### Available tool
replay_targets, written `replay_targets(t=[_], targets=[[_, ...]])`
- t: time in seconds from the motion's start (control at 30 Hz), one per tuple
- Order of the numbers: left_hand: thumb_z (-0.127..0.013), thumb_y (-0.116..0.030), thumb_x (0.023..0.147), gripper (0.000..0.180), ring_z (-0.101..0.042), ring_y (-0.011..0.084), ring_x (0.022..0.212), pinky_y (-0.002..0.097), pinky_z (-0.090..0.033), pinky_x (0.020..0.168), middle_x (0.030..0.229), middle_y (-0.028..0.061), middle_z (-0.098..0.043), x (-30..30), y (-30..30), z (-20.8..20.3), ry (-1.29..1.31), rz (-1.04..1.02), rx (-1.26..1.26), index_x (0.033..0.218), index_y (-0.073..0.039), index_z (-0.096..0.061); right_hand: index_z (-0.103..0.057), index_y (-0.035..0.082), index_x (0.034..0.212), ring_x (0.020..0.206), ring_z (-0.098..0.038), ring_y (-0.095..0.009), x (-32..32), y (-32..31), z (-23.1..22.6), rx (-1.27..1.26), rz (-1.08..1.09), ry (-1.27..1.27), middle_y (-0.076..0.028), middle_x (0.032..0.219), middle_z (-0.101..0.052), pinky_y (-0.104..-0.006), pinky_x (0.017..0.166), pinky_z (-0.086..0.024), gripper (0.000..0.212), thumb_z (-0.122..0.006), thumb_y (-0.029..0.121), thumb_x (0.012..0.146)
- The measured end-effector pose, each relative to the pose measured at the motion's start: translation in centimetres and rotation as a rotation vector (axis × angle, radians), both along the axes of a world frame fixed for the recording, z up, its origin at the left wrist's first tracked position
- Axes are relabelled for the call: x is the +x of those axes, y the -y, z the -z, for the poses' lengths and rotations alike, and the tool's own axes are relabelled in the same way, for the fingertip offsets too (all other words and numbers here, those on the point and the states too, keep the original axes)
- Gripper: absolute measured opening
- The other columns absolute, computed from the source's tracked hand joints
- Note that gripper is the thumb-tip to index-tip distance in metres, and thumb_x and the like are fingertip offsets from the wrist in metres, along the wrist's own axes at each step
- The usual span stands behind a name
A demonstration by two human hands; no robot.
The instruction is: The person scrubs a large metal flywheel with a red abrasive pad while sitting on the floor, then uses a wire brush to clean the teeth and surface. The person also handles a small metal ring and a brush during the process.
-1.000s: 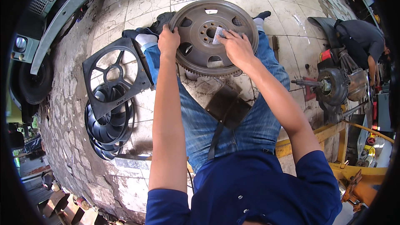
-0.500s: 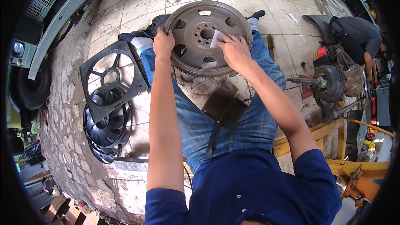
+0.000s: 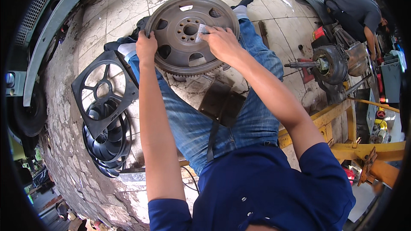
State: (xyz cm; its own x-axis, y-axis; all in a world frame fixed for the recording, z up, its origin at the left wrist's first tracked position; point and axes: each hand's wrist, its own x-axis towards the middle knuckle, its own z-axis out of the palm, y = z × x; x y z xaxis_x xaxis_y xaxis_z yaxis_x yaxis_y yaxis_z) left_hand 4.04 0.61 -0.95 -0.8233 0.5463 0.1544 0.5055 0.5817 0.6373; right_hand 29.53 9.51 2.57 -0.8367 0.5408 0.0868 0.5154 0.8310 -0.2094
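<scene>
A round steel flywheel (image 3: 171,47) with a toothed edge, large oval openings and a ring of bolt holes lies face up between my legs. At its left rim my left hand (image 3: 147,46) is closed, thumb on top and fingers over the edge. My right hand (image 3: 222,45) pinches a small pale grey piece of sandpaper (image 3: 200,32) against the flywheel's face, just right of the centre hole. Part of the sandpaper is hidden under the fingers.
A black fan shroud (image 3: 124,90) and a bladed fan (image 3: 105,137) lie left. Between my thighs is a dark metal box-like part (image 3: 220,102). To the right are a shafted gearbox assembly (image 3: 327,64), a yellow frame (image 3: 334,122), a brush (image 3: 263,33) and a bending co-worker (image 3: 353,10).
The whole view has shifted, so the flywheel and both hands appear further left and slightly higher. My left hand keeps its hold; the sandpaper stays beside the centre hole.
</scene>
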Motion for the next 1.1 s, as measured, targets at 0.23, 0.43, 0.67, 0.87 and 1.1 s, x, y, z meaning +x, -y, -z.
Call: replay_targets(t=[0.23, 0.43, 0.67, 0.87, 1.1], targets=[[-0.058, -0.034, 0.093, 0.047, -0.061, 0.0447, 0.107, 0.0486, -0.048, 0.092, 0.112, 0.0276, -0.065, -0.7, 0.4, 0.6, -0.027, 0.022, -0.023, 0.127, -0.003, -0.055, -0.063, 0.015, 0.128, 0.133, -0.045, -0.028, -0.4, 0.8, -0.3, 0.008, 0.014, -0.002, -0.012, 0.143, -0.05, -0.0522, 0.102, -0.038, 0.047, -0.053, -0.001, 0.085], [-0.059, -0.035, 0.091, 0.048, -0.062, 0.0456, 0.105, 0.0494, -0.049, 0.091, 0.109, 0.0292, -0.065, -0.2, 0.0, 0.7, -0.073, -0.003, 0.004, 0.126, -0.002, -0.056, -0.064, 0.015, 0.127, 0.133, -0.045, -0.029, -0.2, 0.4, -0.2, 0.059, 0.037, -0.027, -0.012, 0.143, -0.049, -0.0555, 0.103, -0.037, 0.046, -0.054, 0.0, 0.085], [-0.059, -0.032, 0.092, 0.044, -0.063, 0.0456, 0.102, 0.05, -0.049, 0.089, 0.106, 0.029, -0.066, 0.1, 0.3, 0.2, -0.065, 0.0, -0.013, 0.124, -0.001, -0.055, -0.063, 0.014, 0.128, 0.133, -0.045, -0.029, 0.7, 0.8, 1.0, 0.028, 0.016, -0.047, -0.012, 0.143, -0.049, -0.0545, 0.102, -0.037, 0.046, -0.052, -0.001, 0.086], [-0.061, -0.03, 0.091, 0.043, -0.062, 0.0425, 0.104, 0.0507, -0.049, 0.089, 0.11, 0.0252, -0.066, 0.0, 0.4, 0.0, -0.084, -0.003, -0.022, 0.123, -0.002, -0.056, -0.062, 0.015, 0.13, 0.134, -0.044, -0.029, -0.6, 1.1, 0.0, 0.02, 0.055, -0.031, -0.013, 0.146, -0.047, -0.0555, 0.105, -0.035, 0.045, -0.046, 0.001, 0.09], [-0.067, -0.021, 0.087, 0.043, -0.055, 0.0358, 0.113, 0.0477, -0.043, 0.094, 0.123, 0.0172, -0.058, 3.8, 0.4, -2.2, -0.596, 0.292, 0.198, 0.125, -0.004, -0.055, -0.064, 0.013, 0.126, 0.128, -0.051, -0.029, -0.8, 0.2, 1.0, -0.075, 0.064, -0.272, -0.011, 0.138, -0.054, -0.0502, 0.105, -0.04, 0.039, -0.049, 0.004, 0.091]])
